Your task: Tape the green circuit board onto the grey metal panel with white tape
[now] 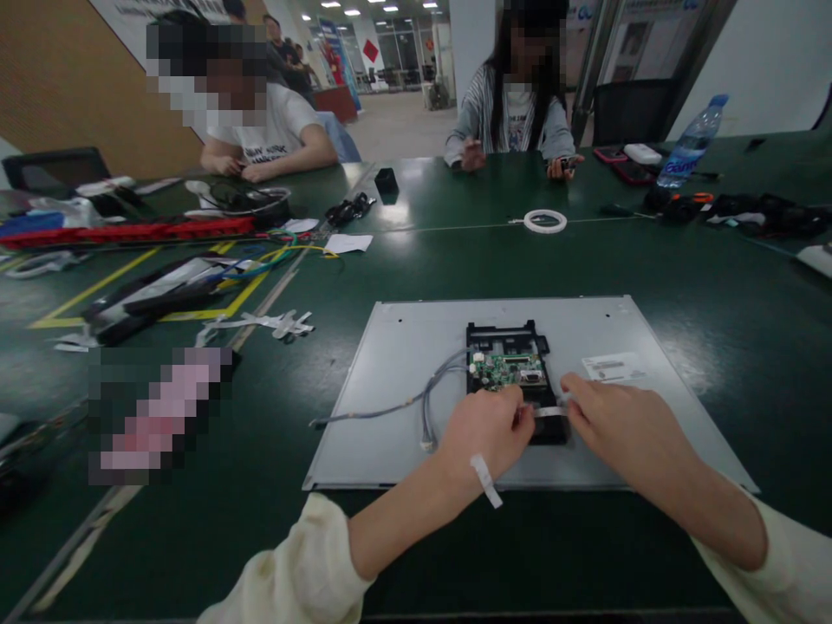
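Note:
A strip of white tape [549, 412] is stretched between my two hands, over the lower part of a black plastic frame [552, 432]. My left hand [490, 426] pinches its left end, and my right hand [611, 420] pinches the right end. Inside the frame sits a green circuit board [510, 368] with grey cables [416, 400] running off to the left. Under it all lies a flat grey metal panel [383, 364] bearing a white label [614, 367]. Another piece of tape [486, 482] hangs from my left wrist.
A tape roll [544, 222] lies beyond the panel. Crumpled tape pieces [286, 325], a blurred-out pink item [165, 412] and a red bar [130, 232] are at left. A water bottle [692, 143] stands at far right. Two people sit across the green table [416, 264].

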`<state>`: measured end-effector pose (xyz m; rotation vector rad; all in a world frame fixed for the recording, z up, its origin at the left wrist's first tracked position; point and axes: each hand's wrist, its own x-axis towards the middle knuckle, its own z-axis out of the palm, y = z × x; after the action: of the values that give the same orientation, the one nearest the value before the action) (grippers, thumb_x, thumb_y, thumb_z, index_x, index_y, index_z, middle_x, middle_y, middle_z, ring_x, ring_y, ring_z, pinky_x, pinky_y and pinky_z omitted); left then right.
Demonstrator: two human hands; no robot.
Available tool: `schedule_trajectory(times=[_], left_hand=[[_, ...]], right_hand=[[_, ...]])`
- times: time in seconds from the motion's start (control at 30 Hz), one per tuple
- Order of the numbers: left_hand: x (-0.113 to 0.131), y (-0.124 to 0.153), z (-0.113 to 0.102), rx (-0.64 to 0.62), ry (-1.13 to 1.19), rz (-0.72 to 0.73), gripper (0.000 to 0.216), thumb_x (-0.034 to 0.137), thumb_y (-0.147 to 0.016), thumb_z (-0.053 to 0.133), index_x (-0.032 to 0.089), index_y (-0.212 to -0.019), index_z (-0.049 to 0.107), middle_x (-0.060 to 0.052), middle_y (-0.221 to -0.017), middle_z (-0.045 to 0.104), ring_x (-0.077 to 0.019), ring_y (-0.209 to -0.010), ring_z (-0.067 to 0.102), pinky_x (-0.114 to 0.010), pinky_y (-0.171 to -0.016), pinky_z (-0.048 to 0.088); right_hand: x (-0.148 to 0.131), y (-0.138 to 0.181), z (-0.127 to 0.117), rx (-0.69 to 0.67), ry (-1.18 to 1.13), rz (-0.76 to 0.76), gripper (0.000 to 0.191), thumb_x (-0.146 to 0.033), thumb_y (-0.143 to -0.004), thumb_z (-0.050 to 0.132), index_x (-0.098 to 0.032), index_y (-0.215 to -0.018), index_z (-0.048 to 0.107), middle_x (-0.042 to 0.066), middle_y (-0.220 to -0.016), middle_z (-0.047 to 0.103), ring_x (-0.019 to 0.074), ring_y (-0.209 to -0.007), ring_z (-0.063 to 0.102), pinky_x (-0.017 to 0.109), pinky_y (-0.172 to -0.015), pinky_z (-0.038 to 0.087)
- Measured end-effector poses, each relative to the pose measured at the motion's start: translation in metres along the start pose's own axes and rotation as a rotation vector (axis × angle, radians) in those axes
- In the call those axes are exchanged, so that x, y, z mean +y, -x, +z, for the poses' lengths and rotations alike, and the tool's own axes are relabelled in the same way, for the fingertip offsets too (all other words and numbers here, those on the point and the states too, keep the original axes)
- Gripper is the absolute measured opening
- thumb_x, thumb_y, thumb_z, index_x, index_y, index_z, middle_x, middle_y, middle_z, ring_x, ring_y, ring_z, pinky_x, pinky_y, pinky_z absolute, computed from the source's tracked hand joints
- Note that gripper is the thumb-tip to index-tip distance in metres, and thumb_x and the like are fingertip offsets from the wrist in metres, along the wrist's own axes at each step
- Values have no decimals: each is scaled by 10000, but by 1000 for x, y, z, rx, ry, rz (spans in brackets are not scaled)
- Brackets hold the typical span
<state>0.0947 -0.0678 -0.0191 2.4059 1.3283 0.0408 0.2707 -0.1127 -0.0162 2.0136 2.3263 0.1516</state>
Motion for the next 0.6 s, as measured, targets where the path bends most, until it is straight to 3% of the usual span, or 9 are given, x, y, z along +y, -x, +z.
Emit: schedule_trajectory(times=[0.43, 0.6], left_hand=[[1, 3, -9, -60, -168, -14, 320, 387, -893, 382, 153, -962, 589, -99, -703, 661, -272, -691, 659, -350, -609, 477], [-10, 9, -11, -20, -241, -3, 261, 307, -884, 376, 170, -878, 598, -80, -667, 654, -253, -640, 648, -320, -565, 441]], right_hand=[[1, -1, 1, -32, 76, 81, 85, -277, -883, 446, -209, -908, 492, 22, -590, 627, 213, -522, 637, 256, -436, 121], [12, -2, 4, -37, 96, 143, 65, -240, -859, 469, -198, -892, 506, 29, -593, 624, 216, -517, 622, 261, -448, 147]])
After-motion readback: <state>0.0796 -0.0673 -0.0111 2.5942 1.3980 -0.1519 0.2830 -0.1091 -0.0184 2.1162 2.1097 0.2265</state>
